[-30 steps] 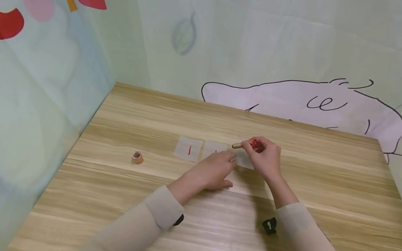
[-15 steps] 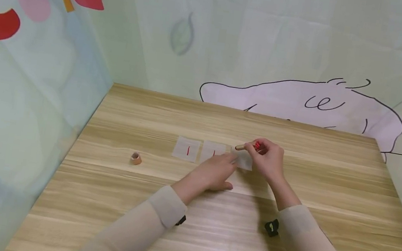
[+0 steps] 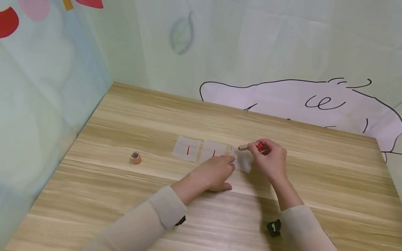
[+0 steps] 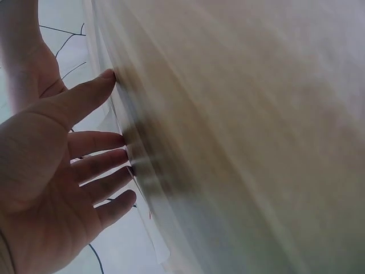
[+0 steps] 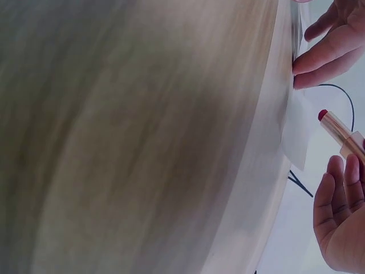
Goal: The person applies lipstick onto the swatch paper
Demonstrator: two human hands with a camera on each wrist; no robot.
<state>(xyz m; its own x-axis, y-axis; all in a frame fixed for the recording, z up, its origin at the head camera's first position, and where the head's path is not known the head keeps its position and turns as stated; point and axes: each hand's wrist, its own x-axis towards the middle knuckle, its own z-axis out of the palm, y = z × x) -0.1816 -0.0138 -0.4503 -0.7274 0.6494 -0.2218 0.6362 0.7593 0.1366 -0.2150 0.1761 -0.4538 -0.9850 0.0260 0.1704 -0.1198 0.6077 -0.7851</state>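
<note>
In the head view my right hand pinches a lipstick, its tip pointing left over the third sheet. The right wrist view shows the lipstick's red tip and gold tube angled toward the sheets. My left hand lies with fingers extended, fingertips on the tabletop at the gap between the middle and right sheets. Three thin white squares form a row: the left sheet and middle sheet each bear a short red stroke. No stroke shows on the visible part of the right sheet; one edge curls up in the right wrist view.
A small copper-coloured open cap stands on the wood-grain table left of the sheets. A small black object shows beside my right sleeve, another by the left. Printed cloth walls rise behind and to the left.
My right hand has drawn slightly right with the lipstick. The right sheet sits a little turned, its lower corner nearer me. My left hand stays nearly in place.
</note>
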